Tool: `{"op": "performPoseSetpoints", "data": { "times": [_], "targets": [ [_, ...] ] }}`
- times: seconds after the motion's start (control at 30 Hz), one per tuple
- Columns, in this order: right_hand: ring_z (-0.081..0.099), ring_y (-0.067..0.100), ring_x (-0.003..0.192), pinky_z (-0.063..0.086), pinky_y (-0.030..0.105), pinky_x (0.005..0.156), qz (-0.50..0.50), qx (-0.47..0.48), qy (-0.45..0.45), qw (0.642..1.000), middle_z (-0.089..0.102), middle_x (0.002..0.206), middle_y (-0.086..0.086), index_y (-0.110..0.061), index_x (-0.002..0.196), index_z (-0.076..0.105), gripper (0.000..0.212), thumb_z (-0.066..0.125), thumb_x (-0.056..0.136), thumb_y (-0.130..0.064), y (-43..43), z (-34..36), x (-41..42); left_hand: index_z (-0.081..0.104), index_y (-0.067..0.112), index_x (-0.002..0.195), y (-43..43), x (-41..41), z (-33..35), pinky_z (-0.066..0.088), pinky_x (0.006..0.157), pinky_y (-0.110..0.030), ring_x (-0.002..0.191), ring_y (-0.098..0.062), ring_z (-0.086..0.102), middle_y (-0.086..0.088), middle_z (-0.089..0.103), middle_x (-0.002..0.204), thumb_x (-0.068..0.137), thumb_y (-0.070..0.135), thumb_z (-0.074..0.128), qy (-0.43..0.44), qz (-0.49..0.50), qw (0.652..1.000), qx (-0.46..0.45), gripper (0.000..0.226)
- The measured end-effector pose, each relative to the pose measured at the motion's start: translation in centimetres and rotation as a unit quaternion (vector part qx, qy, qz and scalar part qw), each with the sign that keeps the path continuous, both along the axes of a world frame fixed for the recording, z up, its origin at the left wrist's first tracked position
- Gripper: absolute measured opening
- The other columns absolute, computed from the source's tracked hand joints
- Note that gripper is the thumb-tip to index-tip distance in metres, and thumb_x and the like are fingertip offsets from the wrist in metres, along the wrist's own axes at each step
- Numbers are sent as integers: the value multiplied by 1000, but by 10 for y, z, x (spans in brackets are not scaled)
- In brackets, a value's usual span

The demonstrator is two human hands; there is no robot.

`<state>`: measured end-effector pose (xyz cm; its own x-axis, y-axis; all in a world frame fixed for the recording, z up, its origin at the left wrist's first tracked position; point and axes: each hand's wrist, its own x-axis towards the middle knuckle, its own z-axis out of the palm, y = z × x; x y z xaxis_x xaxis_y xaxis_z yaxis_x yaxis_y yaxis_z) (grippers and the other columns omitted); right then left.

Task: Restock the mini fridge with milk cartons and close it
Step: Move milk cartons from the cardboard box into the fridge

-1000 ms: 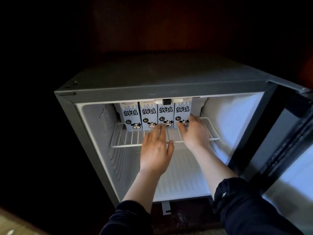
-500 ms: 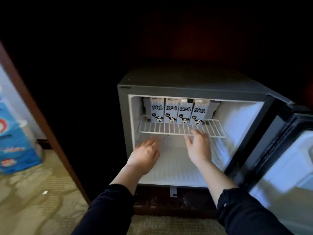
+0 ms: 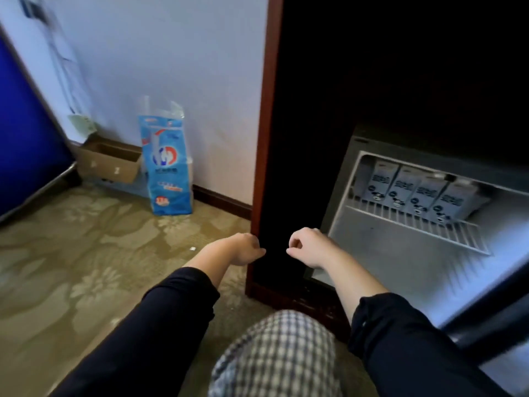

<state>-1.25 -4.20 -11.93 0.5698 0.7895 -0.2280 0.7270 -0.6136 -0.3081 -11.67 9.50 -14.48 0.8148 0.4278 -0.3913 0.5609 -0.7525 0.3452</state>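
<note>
The mini fridge (image 3: 400,270) stands open at the right, inside a dark wooden cabinet. Several blue-and-white milk cartons (image 3: 415,193) stand upright in a row at the back of its white wire shelf (image 3: 458,239). The fridge door (image 3: 503,308) hangs open at the lower right edge. Both hands are outside the fridge, to its left and low. My left hand (image 3: 243,249) is in front of the cabinet's wooden side post, fingers loosely curled, holding nothing. My right hand (image 3: 309,246) is in front of the fridge's lower left corner, also loosely curled and empty.
The cabinet's red-brown side post (image 3: 264,138) runs floor to top between wall and fridge. A blue plastic package (image 3: 167,170) and an open cardboard box (image 3: 108,161) stand on the patterned carpet against the wall. A blue panel (image 3: 23,138) fills the left. My checked knee (image 3: 274,353) is below.
Both hands have drawn back out of the fridge and moved left, the fingers curling in. The view has swung left, so the wall, package and box now show.
</note>
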Motion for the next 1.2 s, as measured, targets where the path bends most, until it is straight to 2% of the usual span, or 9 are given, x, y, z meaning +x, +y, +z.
{"op": "performPoseSetpoints", "data": {
  "times": [0.27,0.43,0.6,0.67,0.83,0.93,1.0,1.1,1.2],
  "targets": [
    [62,24,100,53,39,86,124,-69,7,990,66,110,4,-17,109,65,23,58,90,-29,99,-25,-122,52,12,128,61,-135,-53,40,99,-36,120,-27,50,-10,52,133,93,37,46,90,124,988,-15,43],
    [60,25,106,51,42,93,167,-112,74,977,63,117,7,-17,118,61,28,58,91,-24,115,-85,-174,53,12,126,61,-183,-98,40,97,-34,119,-26,51,-9,54,130,95,39,45,114,131,984,-28,42],
    [55,30,115,48,44,95,242,-150,70,956,59,125,10,-15,127,54,35,55,93,-20,120,-126,-210,55,12,125,41,-234,-150,44,98,-36,116,-25,55,-8,58,127,93,41,46,165,137,970,-111,44],
    [51,30,119,40,45,100,272,-181,44,944,58,126,11,-13,126,55,34,54,93,-19,121,-141,-225,53,14,127,32,-253,-166,44,98,-36,115,-26,55,-8,58,128,91,42,47,175,138,966,-131,46],
    [47,30,122,15,61,108,290,-245,-19,925,59,123,9,-15,119,58,29,51,93,-27,120,-168,-249,45,17,125,19,-281,-186,34,95,-40,115,-26,52,-7,59,120,89,55,41,153,121,978,-71,52],
    [42,33,127,11,65,107,301,-281,-64,909,57,126,9,-16,120,57,31,53,92,-30,122,-175,-261,39,23,134,13,-293,-192,29,103,-41,121,-24,47,-4,57,125,86,57,44,132,121,983,-32,59],
    [38,33,130,11,64,107,315,-291,-93,899,56,130,9,-16,123,55,36,52,92,-34,123,-178,-265,44,23,129,10,-297,-196,29,105,-39,119,-22,46,-3,57,121,84,56,47,118,117,986,6,56],
    [41,30,131,8,54,112,382,-285,-147,867,57,130,8,-16,126,53,44,48,93,-44,125,-180,-266,52,21,113,3,-302,-203,29,103,-36,109,-20,49,-1,60,107,82,57,47,76,131,987,53,48],
    [48,29,125,11,50,113,425,-245,-124,863,60,126,8,-19,128,49,42,53,92,-39,124,-183,-267,56,22,109,-3,-306,-209,30,101,-33,105,-18,51,2,62,101,80,56,47,27,163,983,78,45]
  ]
}}
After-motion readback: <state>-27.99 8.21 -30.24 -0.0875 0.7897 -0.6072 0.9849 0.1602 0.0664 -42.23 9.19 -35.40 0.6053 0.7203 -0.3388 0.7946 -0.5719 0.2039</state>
